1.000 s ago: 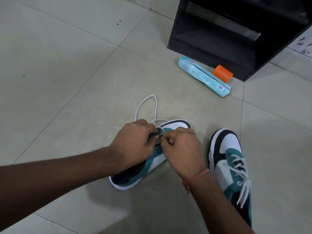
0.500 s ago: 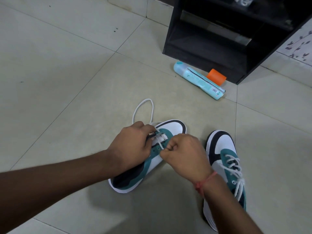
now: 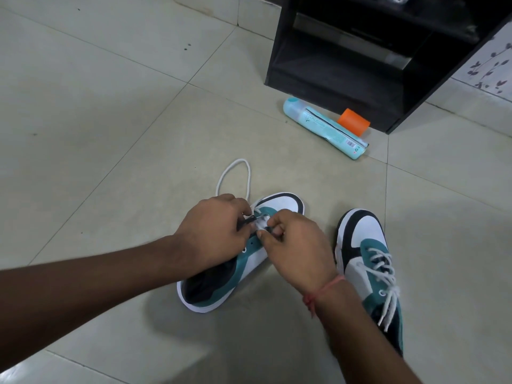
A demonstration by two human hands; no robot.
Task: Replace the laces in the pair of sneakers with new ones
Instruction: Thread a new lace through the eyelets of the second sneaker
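The right hand (image 3: 293,245) has slid back to the eyelets. Both hands pinch the white lace (image 3: 235,173) at the left sneaker (image 3: 249,259); left hand (image 3: 213,231) should feed it squarely through.

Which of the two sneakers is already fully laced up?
The sneaker on the right, beside the right wrist: white laces cross its eyelets. The one under both hands shows empty eyelets.

Two bare arms come in from the bottom edge, one from the left and one from the right. No sleeves show on either arm. The left hand (image 3: 213,231) wears nothing – no ring, no band. The right hand (image 3: 299,250) has bare fingers too. Around the right wrist sits a thin red thread (image 3: 322,291) – it looks like twisted string, and a small knotted end hangs off it.
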